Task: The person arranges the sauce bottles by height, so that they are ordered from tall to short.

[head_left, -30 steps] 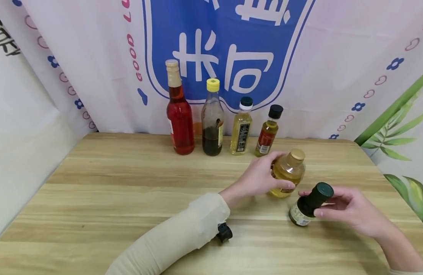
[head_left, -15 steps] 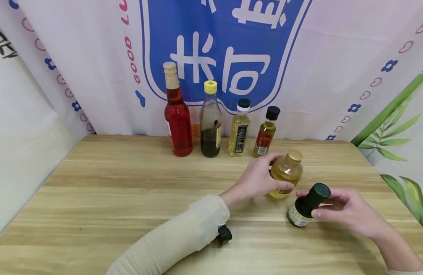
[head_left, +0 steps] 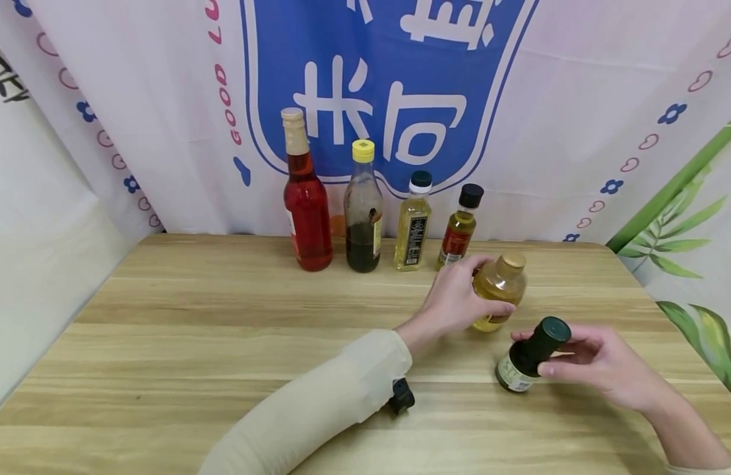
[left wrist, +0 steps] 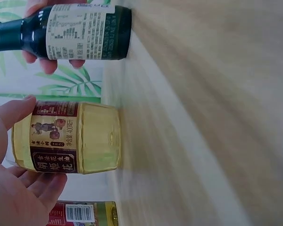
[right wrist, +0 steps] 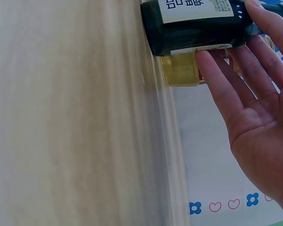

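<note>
My left hand (head_left: 457, 300) grips a squat clear bottle of golden cooking oil (head_left: 499, 285) with a tan cap, thumb on one side and fingers on the other. The left wrist view shows the oil bottle's dark red label (left wrist: 55, 136) and its base close over the tabletop. At the front right, my right hand (head_left: 605, 363) holds a small dark green bottle (head_left: 516, 373) between thumb and fingers. Its pale label (right wrist: 195, 10) shows in the right wrist view, where the oil bottle is partly hidden behind it.
Along the back stand a tall red bottle (head_left: 309, 221), a yellow-capped bottle of dark liquid (head_left: 363, 245), a square pale oil bottle (head_left: 412, 234) and a small black-capped oil bottle (head_left: 458, 231). A printed curtain (head_left: 193, 165) hangs behind the wooden table (head_left: 193, 343).
My left hand has moved the oil bottle a little toward the back and right. My right hand and the dark green bottle stay put. The head view has shifted slightly.
</note>
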A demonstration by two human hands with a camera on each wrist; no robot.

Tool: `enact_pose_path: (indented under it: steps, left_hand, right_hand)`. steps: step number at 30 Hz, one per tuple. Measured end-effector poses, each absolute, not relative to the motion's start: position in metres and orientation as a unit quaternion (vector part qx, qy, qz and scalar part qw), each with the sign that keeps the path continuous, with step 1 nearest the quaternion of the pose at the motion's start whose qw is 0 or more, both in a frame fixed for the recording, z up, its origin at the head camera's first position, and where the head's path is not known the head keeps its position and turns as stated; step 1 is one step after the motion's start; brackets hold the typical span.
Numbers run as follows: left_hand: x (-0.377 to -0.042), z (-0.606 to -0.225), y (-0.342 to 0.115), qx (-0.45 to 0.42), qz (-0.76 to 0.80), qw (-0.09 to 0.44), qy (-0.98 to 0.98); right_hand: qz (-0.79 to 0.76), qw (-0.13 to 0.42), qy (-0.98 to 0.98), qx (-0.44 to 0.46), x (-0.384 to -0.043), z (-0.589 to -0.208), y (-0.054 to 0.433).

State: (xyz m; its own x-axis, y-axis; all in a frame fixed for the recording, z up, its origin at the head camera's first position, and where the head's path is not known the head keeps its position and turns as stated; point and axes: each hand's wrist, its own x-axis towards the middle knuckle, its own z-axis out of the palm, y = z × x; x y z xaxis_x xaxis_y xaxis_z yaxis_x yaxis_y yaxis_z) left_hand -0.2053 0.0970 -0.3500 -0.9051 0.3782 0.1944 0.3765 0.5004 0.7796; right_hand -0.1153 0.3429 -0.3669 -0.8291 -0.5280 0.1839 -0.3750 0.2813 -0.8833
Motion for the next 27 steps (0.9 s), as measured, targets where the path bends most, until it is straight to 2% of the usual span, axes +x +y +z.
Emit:
enact_pose_path:
  steps: [12,27]
  left_hand:
    - [-0.223,-0.337,0.125,0.172,0.425,-0.033,0.888]
    - [-0.234,-0.338,0.156,0.102,0.428,-0.064,0.896]
  right_hand:
    - [-0.542,0.076,0.786,-0.287,-0.116,-0.368,0.343]
    - [-0.536,0.073,0.787,-0.295,-0.116,-0.369,0.344]
